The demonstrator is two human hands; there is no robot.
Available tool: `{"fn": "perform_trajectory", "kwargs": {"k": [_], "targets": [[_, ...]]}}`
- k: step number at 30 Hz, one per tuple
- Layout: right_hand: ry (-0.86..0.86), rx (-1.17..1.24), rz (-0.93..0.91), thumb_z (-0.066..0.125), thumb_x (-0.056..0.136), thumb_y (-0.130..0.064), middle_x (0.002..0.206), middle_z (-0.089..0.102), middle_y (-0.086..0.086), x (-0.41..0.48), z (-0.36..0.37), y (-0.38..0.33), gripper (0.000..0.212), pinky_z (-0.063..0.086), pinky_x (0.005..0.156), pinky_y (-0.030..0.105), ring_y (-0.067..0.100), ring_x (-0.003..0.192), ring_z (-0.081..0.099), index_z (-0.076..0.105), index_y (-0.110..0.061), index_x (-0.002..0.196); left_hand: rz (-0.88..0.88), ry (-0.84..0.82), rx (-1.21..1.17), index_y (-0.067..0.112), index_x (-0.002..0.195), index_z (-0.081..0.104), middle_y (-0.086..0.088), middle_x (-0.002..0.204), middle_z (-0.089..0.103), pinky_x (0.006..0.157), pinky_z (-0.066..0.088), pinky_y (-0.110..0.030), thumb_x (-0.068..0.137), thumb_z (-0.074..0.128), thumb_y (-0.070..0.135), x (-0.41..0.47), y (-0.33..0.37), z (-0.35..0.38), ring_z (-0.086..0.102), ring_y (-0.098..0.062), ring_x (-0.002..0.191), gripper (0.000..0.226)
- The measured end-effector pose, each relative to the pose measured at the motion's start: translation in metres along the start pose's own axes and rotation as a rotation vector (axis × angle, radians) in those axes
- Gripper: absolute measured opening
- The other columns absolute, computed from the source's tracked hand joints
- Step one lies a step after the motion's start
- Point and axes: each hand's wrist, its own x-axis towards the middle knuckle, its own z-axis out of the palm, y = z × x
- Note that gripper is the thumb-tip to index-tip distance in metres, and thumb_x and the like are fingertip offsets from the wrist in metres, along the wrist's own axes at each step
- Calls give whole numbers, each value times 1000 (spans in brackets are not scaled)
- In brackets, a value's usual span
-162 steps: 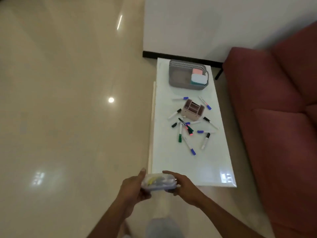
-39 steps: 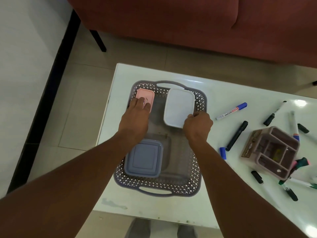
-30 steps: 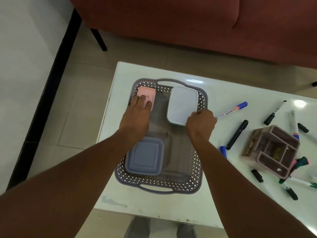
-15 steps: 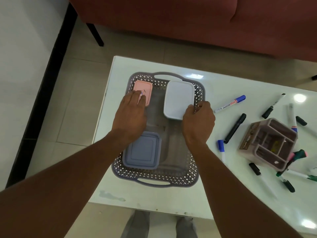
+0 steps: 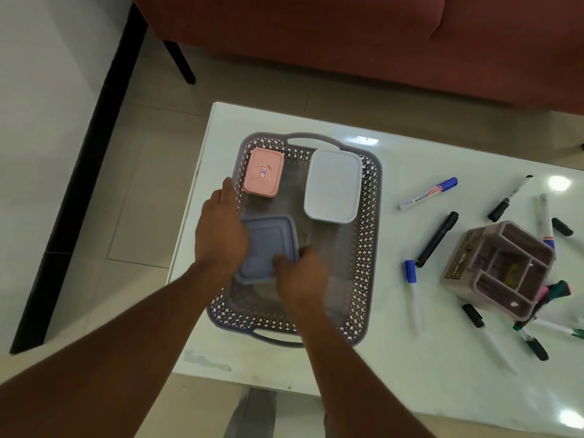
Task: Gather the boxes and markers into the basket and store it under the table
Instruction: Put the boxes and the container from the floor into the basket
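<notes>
White glossy counter, set before a red sofa that fills the top of the frame.

Basket: the grey perforated basket sits on the counter at centre frame. It holds three lidded boxes: a pink box at its upper left, a white box at its upper right and a blue-grey box at its lower left.

Hands: both are at the blue-grey box. The left hand lies over the box's left edge with its fingers extended toward the pink box. The right hand has its fingers curled at the box's lower right corner (blur prevents saying whether they grip it).

Markers: none is in the basket. A blue-capped marker and a black marker lie on the counter right of the basket. More are scattered around a compartmented organiser at the right of the frame.

Assessment: the step in hand appears to be arranging the boxes inside the basket. The box stage looks nearly complete and the marker stage is not begun.

Next move: release the blue-grey box, reach right and collect the loose markers. They are thin and will roll, so each needs a firm pinch. The basket's lower right is free floor for them.
</notes>
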Motion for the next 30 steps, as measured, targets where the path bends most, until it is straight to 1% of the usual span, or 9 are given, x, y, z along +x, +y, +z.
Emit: {"fn": "perform_trajectory", "kwargs": {"k": [2, 7, 10, 13, 17, 19, 22, 25, 30], "targets": [[19, 51, 12, 67, 84, -31, 110, 69, 15, 13, 0, -14, 42, 51, 78, 32, 32, 98, 66, 62, -2, 113, -5, 7, -7, 8, 151, 22, -19, 136, 49, 96, 46, -46, 82, 55, -4, -1, -1, 0, 53, -37, 118, 77], [3, 131, 98, 61, 92, -26, 122, 62, 18, 19, 10, -28, 40, 48, 80, 30, 34, 110, 62, 54, 2, 120, -36, -18, -17, 11, 152, 20, -18, 142, 47, 101, 43, -45, 85, 56, -1, -1, 1, -4, 51, -37, 123, 77], [24, 202, 92, 66, 88, -29, 115, 65, 19, 19, 13, -26, 40, 55, 81, 37, 33, 101, 65, 57, 0, 113, -21, -20, -7, 11, 151, 22, -18, 137, 52, 98, 45, -44, 84, 55, -3, 1, -1, -6, 55, -37, 119, 77], [16, 157, 47, 66, 87, -36, 109, 67, 15, 18, 4, -24, 44, 50, 75, 32, 32, 98, 65, 57, -1, 112, -15, -21, -4, 12, 152, 21, -19, 134, 55, 95, 47, -45, 85, 55, 0, 1, -3, -6, 58, -37, 114, 75], [290, 143, -112, 59, 89, -31, 77, 63, -10, 4, -37, -15, 13, 39, 63, 21, 6, 70, 59, 59, -19, 93, -38, -27, -14, 11, 151, 20, -20, 113, 64, 78, 49, -42, 89, 51, 3, -8, -10, -2, 63, -35, 96, 70], [416, 174, -137, 58, 90, -25, 71, 58, -13, 8, -59, -12, 7, 36, 65, 19, 5, 68, 56, 59, -19, 93, -42, -46, -22, 11, 151, 19, -20, 109, 65, 77, 51, -43, 90, 52, 2, -10, -14, 0, 64, -35, 92, 71], [480, 111, -87, 59, 90, -35, 101, 63, 5, 35, -75, -16, 33, 38, 77, 29, 26, 95, 59, 53, -11, 111, -38, -63, -43, 12, 152, 18, -19, 110, 65, 80, 53, -45, 91, 52, 2, -8, -15, -1, 64, -34, 93, 70], [289, -71, -161, 62, 90, -40, 130, 57, 13, 60, -71, -28, 57, 45, 94, 38, 32, 118, 54, 45, -8, 134, -32, -84, -42, 14, 153, 15, -19, 110, 63, 78, 50, -41, 89, 52, -1, -10, -14, -2, 63, -33, 93, 75], [172, -174, -334, 71, 84, -22, 138, 51, 13, 81, -62, -38, 63, 43, 102, 35, 30, 124, 52, 43, -6, 138, -50, -106, -87, 16, 154, 15, -17, 107, 63, 77, 50, -39, 86, 52, -5, -10, -15, -3, 61, -30, 90, 80]]}}
